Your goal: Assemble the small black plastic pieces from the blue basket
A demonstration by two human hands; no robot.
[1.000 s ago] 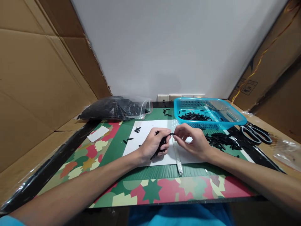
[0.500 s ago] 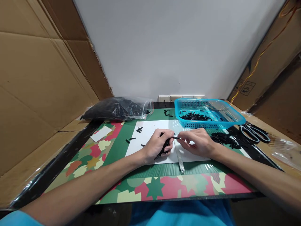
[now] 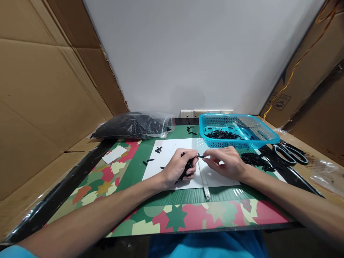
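My left hand (image 3: 180,165) is curled round a bunch of thin black strips (image 3: 188,170), whose ends poke out below the palm. Between its thumb and forefinger it pinches one end of a small black piece (image 3: 200,156). The fingertips of my right hand (image 3: 224,161) pinch the other end of that piece. Both hands are over a white sheet of paper (image 3: 172,147). Beneath them a narrow whitish stick (image 3: 205,184) lies on the paper and reaches past its near edge. Several short black pieces (image 3: 158,149) lie on the sheet to the left.
A blue plastic basket (image 3: 239,144) with many black pieces stands at the back right. Beside it are a pile of black strips (image 3: 256,160) and scissors (image 3: 290,153). A zip bag (image 3: 134,125) full of black material lies at the back left. Cardboard walls (image 3: 48,89) flank the table.
Both hands stay in nearly the same place, still pinching the small black piece between them. The view has shifted very slightly.
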